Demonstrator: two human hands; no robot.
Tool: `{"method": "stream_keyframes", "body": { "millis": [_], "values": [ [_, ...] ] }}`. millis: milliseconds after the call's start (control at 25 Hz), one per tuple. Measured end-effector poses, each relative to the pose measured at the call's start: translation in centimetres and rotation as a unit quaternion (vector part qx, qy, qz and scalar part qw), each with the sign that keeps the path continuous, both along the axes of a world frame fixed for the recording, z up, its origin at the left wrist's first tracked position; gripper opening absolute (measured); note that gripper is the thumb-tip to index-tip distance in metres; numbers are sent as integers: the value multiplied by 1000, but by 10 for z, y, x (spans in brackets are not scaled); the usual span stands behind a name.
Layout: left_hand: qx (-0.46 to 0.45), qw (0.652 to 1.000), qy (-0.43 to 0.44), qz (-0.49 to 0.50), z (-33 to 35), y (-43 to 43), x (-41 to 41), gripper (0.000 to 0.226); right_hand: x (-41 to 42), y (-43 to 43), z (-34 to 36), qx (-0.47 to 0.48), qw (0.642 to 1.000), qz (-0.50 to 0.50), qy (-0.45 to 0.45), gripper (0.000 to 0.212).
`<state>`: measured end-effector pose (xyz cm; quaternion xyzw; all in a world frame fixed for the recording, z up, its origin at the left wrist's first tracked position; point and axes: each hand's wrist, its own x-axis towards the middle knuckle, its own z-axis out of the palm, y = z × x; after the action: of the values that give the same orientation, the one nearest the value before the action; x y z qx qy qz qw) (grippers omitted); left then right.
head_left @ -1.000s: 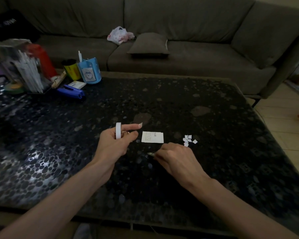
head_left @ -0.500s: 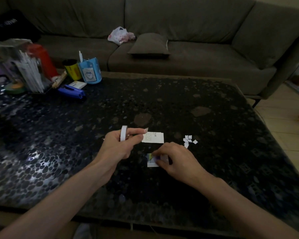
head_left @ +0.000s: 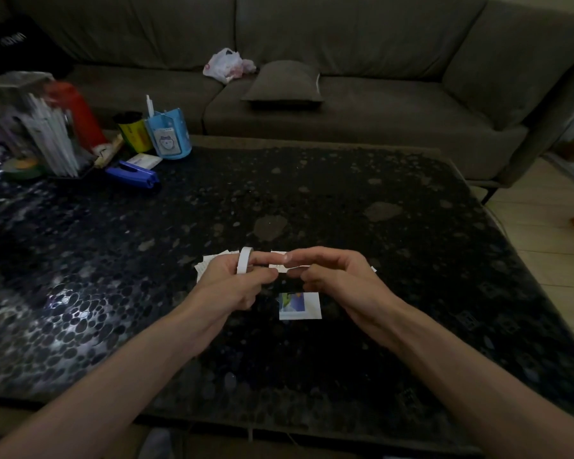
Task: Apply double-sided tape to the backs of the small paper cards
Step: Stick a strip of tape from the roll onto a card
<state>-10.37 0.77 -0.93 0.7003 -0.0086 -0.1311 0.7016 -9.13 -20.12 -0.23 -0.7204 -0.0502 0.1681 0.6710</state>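
Two bare hands, one tape roll, one small card in full sight.

Grips the tape roll with the left hand: narrow white ring, upright, looped around the straight index finger, thumb and remaining fingers curled beneath. Pinches with the right hand what looks like a short white strip running from the roll, thumb and fingertips closed on its end. Hands almost meeting, just above the table.

Card flat on the table, just below the gap between the hands, on the near side, touching neither. Roughly square, thin paper, white border, blue and green print face up.

White paper on the table beyond the left hand, mostly hidden; number of sheets impossible to tell.

Table top dark and glossy, patterned like rounded pebbles. At its far left corner one blue stapler, one blue cup, one yellow can, one red bottle. Behind, one grey fabric sofa with one flat cushion and one crumpled plastic bag.
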Motion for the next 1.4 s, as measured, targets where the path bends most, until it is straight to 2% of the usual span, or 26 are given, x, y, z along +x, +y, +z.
{"method": "stream_keyframes", "body": {
  "millis": [320,520,680,1240,1400],
  "values": [
    [10,1000,7,-3,0,3,-1,23,-1,-1,-1,-12,1000,-20,-15,15],
    [16,1000,11,6,0,1,-1,24,2,-1,-3,-49,998,-36,-15,23],
    [21,1000,7,-3,3,1,-2,25,2,-1,-1,-25,1000,12,-2,33],
    [29,999,16,18,5,0,-2,22,2,-1,-5,-34,999,-15,-24,17],
    [31,999,13,15,3,0,-2,21,4,0,-5,-61,998,-16,-23,28]
  ]
}}
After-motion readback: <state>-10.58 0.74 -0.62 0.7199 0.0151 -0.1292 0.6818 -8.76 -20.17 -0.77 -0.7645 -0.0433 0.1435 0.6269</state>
